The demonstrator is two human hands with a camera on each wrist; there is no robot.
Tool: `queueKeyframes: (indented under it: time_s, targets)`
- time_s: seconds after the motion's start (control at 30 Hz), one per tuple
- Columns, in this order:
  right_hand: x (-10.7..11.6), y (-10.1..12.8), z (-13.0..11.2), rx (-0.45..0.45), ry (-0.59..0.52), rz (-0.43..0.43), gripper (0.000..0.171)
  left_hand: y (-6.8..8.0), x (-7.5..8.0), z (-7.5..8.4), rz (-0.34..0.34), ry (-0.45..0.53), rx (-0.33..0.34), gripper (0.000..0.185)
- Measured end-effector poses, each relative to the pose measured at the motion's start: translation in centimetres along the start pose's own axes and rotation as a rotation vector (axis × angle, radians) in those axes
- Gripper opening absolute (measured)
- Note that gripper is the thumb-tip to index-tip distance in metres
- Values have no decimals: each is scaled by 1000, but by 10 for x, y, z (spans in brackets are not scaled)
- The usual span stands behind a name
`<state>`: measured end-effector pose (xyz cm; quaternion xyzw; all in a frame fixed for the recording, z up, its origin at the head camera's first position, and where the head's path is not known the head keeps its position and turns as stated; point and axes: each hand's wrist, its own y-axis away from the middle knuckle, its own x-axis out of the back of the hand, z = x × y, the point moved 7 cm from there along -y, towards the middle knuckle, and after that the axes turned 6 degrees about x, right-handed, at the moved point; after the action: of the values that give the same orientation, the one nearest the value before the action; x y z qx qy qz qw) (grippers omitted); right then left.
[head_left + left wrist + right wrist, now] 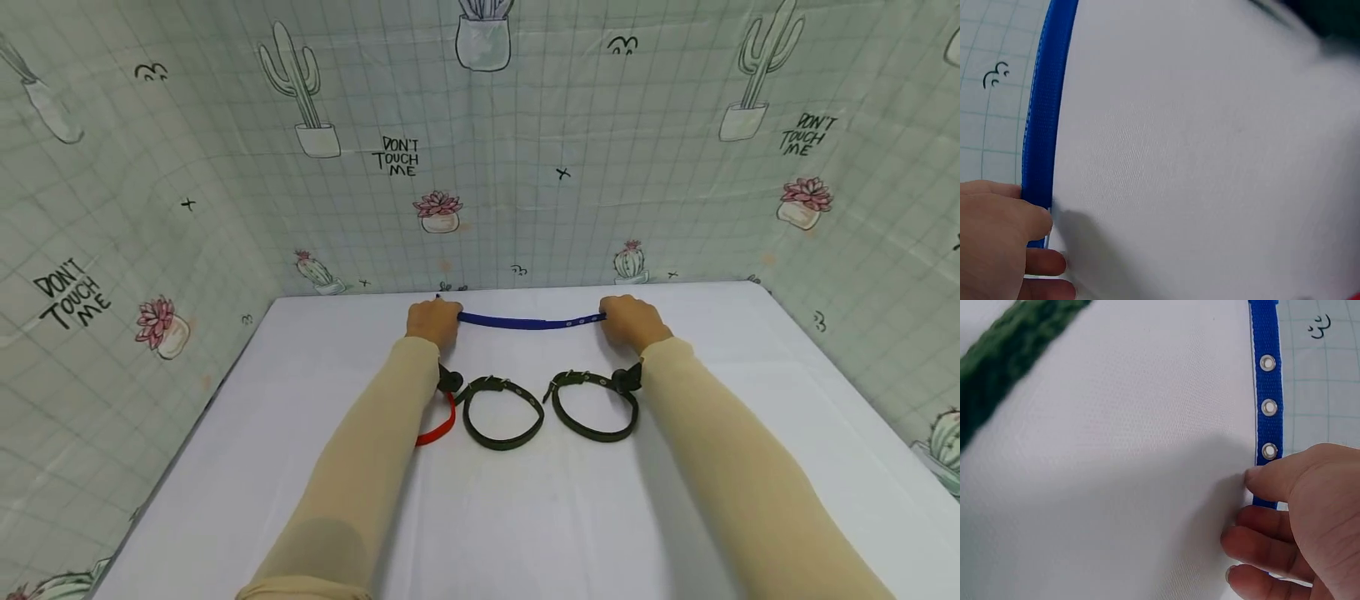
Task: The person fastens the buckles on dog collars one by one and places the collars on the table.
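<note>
Two hands are at work: the left hand [433, 319] at about 11 o'clock from the table's middle and the right hand [632, 320] at about 1 o'clock. One blue strap [531, 322] stretches between them, with three metal eyelets [1267, 407] showing in the right wrist view. Two dark green collars [502, 412] lie at 6 o'clock of the strap. One red strap [441, 427] lies at 9 o'clock of them.
</note>
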<state>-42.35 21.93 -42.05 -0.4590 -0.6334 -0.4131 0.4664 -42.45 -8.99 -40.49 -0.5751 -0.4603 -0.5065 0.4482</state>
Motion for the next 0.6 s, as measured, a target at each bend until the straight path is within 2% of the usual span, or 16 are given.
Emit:
queueKeyframes:
  time_s: [0.1,0.2,0.4,0.53,0.6]
  targets:
    - [-2,2,1,14,-2,9,30,-1,-3,-2,16,28,9,31]
    - [-5,3,2,16,-10,19,25,-3,-3,-4,52,36,0,24]
    - [-5,2,4,35,0,79,22,-8,0,-8,107,36,-32,13]
    - [2,5,3,27,-27,163,22,-7,5,-13,112,125,-20,19]
    - [4,9,4,7,-83,208,22,-4,6,-16,119,201,1,20]
